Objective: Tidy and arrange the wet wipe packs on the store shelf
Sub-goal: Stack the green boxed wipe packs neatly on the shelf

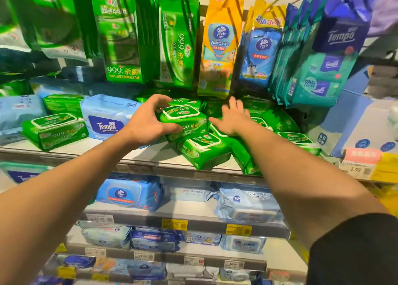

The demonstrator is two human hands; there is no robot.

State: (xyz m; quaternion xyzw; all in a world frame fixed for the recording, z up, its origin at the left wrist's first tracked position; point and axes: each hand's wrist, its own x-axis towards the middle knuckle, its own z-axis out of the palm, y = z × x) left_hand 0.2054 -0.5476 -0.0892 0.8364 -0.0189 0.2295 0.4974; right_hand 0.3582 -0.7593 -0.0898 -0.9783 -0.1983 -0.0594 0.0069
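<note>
A jumbled heap of green wet wipe packs lies on the white shelf, some tilted, some overhanging the front edge. My left hand grips the top green pack by its left end, thumb below and fingers over the back. My right hand lies flat with spread fingers on the green packs just right of it. One more green pack sits apart at the left, next to a blue Tempo pack.
Hanging packs crowd the space above: green ones, yellow Vinda, blue Vinda, teal Tempo. A blue carton stands at the right. Lower shelves hold blue and white packs behind price tags.
</note>
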